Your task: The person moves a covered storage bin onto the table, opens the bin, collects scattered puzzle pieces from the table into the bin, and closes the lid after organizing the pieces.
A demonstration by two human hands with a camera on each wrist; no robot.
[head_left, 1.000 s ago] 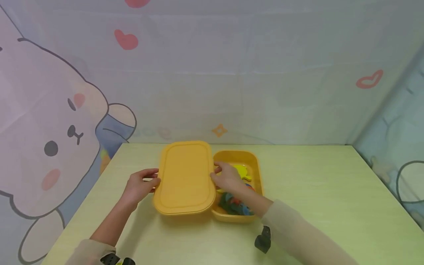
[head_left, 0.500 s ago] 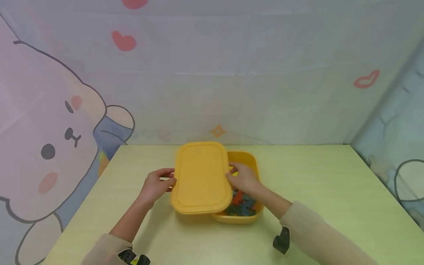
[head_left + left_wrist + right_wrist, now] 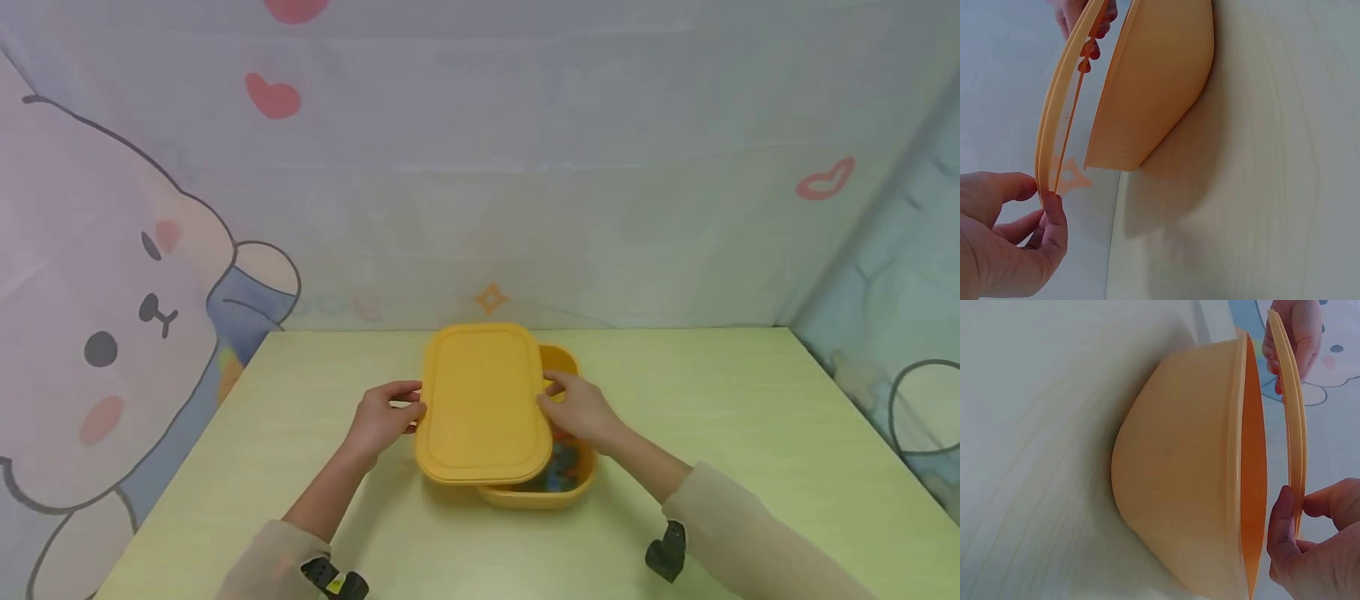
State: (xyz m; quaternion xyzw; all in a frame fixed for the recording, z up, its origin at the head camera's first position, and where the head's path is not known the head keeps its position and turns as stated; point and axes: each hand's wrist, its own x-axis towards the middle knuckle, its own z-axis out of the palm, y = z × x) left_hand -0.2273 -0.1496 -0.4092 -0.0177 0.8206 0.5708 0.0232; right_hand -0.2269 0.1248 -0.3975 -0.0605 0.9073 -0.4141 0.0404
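A yellow rectangular lid (image 3: 483, 404) with rounded corners hangs just above a yellow plastic box (image 3: 536, 500), covering much of its left part. My left hand (image 3: 382, 417) pinches the lid's left edge between thumb and fingers. On the opposite edge, my right hand (image 3: 581, 410) pinches the lid over the box. Both wrist views show a gap between the lid (image 3: 1054, 119) and the box (image 3: 1179, 456). Small colourful pieces (image 3: 562, 468) show inside the box at its near right; the lid and right hand hide the others.
The box stands on a pale wood-grain table (image 3: 712, 417). Behind the table's far edge hangs a printed cloth (image 3: 600, 167) with hearts and a cartoon animal. A black strap device (image 3: 667, 550) sits at the right sleeve, another (image 3: 333, 579) at the left.
Both hands have carried the lid to the right, from beside the box to partly over it. Less of the box's inside shows now. The box stays in about the same place.
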